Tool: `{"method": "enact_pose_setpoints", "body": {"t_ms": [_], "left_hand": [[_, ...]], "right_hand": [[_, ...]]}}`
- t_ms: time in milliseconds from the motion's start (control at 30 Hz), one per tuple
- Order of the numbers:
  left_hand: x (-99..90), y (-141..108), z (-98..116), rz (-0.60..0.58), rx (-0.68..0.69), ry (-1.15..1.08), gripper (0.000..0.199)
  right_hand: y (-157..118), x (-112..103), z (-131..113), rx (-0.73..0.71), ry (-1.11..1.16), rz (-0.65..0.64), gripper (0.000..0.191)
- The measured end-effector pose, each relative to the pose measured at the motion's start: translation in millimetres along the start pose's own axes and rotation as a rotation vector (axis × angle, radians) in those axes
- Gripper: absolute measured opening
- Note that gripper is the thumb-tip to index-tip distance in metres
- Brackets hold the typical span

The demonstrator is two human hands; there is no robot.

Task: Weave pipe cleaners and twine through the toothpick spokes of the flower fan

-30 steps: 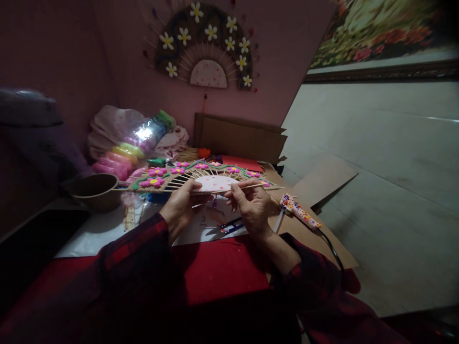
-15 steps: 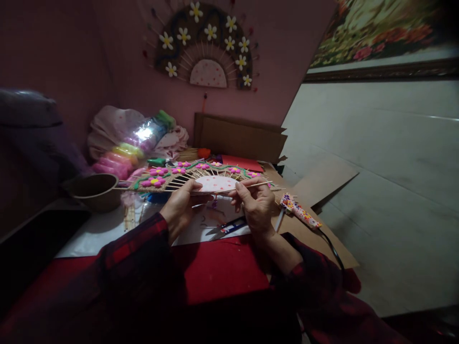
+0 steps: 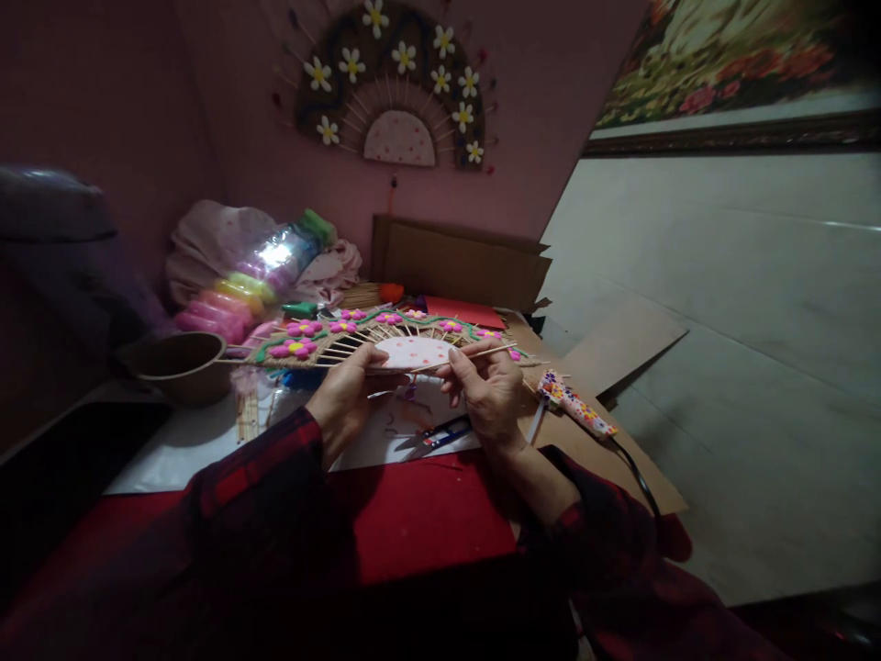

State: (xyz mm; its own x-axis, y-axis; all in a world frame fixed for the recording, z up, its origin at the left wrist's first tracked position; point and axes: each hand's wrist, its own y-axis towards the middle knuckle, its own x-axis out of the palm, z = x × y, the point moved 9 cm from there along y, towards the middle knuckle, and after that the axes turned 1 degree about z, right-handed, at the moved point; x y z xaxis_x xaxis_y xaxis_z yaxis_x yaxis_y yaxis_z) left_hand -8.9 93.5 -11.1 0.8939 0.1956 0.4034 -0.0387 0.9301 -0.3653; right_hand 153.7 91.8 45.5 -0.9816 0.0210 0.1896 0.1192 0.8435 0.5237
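Flowered fan (image 3: 417, 352) lies flat between the two hands, lifted over the counter (image 3: 427, 519), and from where I stand its long axis runs from 9 o'clock to 3, with the arch curving away towards 12. The left hand (image 3: 350, 381) grips it near the middle, thumb on top of the pale spotted half-round, fingers curled below. The right hand (image 3: 487, 386) is closed to a pinch on a thin stick (image 3: 499, 349); I can't tell whether those fingers also touch the fan. I'd say everything hangs on that stick: it slants from about 2 o'clock down to 8, its inner end right by the half-round's straight front edge, with the right hand the nearer to that corner.

Further out, a pair of snips (image 3: 440, 442) rests near 6 o'clock, and a flower-patterned glue gun (image 3: 582, 410) between 3 and 4. A bowl (image 3: 193, 390) stands at 9, bright wrapped packets (image 3: 230, 303) towards 10, folded cardboard (image 3: 461, 268) at 1.
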Motion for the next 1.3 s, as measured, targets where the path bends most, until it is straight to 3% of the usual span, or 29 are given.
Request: {"method": "enact_pose_setpoints", "body": {"t_ms": [433, 500, 667, 833, 933, 1067, 1300], "left_hand": [[1.3, 4, -2, -0.012, 0.023, -0.008, 0.018], [2.1, 4, -1, -0.022, 0.039, -0.026, 0.016], [4.9, 3, 7, -0.063, 0.077, -0.02, 0.013], [12.0, -3, 20, -0.124, 0.097, -0.055, 0.014], [20.6, -9, 28, -0.157, 0.088, -0.089, 0.012], [36.3, -14, 36, -0.188, 0.058, -0.087, 0.011], [70.6, -13, 41, -0.297, -0.025, -0.097, 0.018]], "right_hand": [[0, -4, -1, 0.035, -0.066, 0.066, 0.02], [-4, -7, -16, -0.083, -0.117, 0.068, 0.017], [-32, -14, -68, -0.622, -0.347, 0.092, 0.024], [-46, 1, -82, -0.909, -0.496, -0.077, 0.014], [-40, 6, -76, -0.891, -0.675, -0.126, 0.01], [-27, -6, -66, -0.81, -0.821, 0.03, 0.007], [-17, -21, -58, -0.753, -0.8, 0.152, 0.011]]}}
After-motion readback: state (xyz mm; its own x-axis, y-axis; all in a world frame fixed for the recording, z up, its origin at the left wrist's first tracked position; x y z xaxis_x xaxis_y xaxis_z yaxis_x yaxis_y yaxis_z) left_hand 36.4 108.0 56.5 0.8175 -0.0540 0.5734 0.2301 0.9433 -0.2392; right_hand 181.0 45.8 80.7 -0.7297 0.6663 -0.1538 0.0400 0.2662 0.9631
